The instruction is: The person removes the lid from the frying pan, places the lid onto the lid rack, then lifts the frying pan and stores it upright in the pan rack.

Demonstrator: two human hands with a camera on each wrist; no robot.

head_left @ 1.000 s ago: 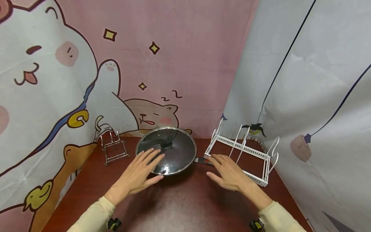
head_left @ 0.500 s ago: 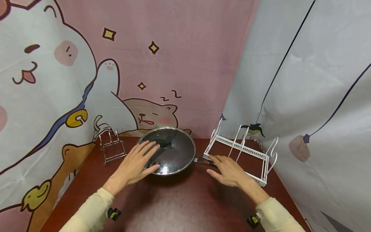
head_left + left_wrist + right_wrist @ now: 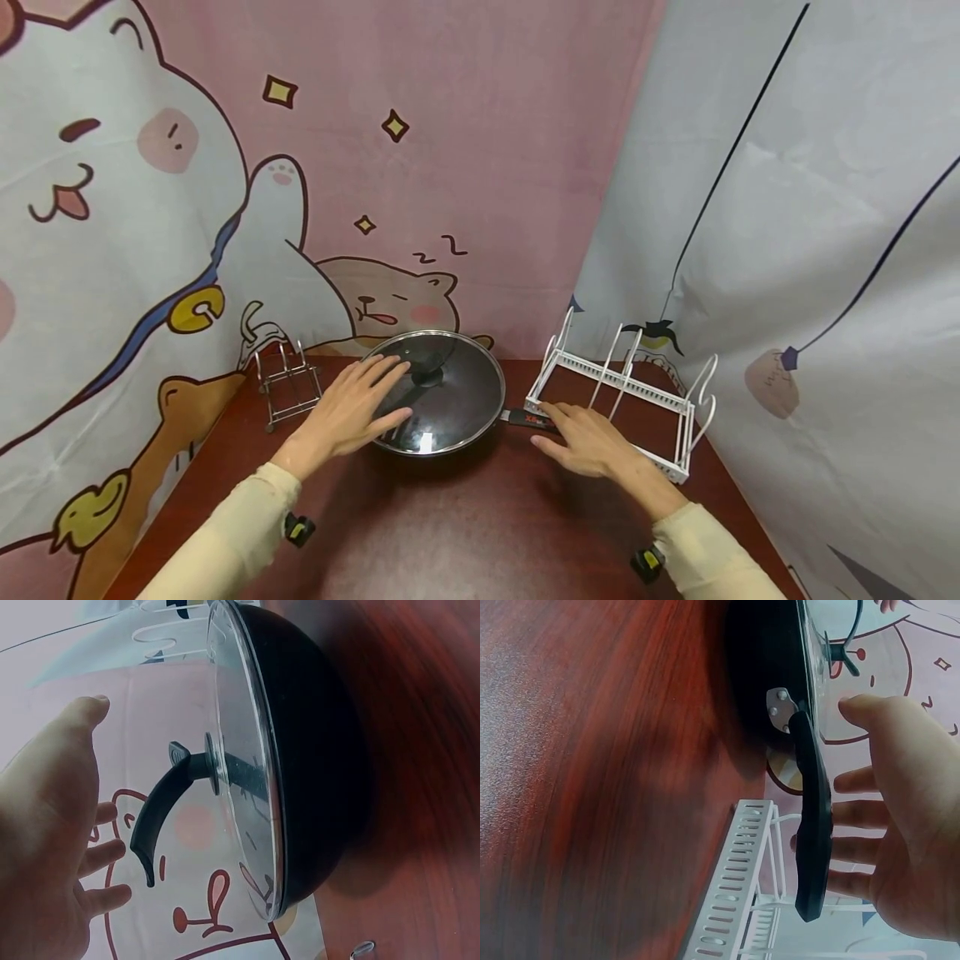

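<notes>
A black wok (image 3: 322,757) stands on the table under a glass lid (image 3: 461,396) with a steel rim. The lid has a dark curved handle (image 3: 157,810). In the head view my left hand (image 3: 343,412) overlaps the lid's left side, fingers spread. The left wrist view shows it apart from the lid handle, holding nothing. My right hand (image 3: 596,442) is over the wok's black handle (image 3: 812,817), which points right. In the right wrist view its fingers (image 3: 859,815) stretch out right at that handle, not curled round it, thumb raised apart.
A white slotted rack (image 3: 651,392) with upright wire dividers stands at the right, close to the wok's handle. At the back left is a small metal wire rack (image 3: 292,392). A printed cloth (image 3: 517,167) hangs behind the reddish-brown table (image 3: 465,533).
My left hand has shifted left and a little away from me over the lid, fingers still spread. The right hand has hardly moved. Wok, lid and racks stay in place.
</notes>
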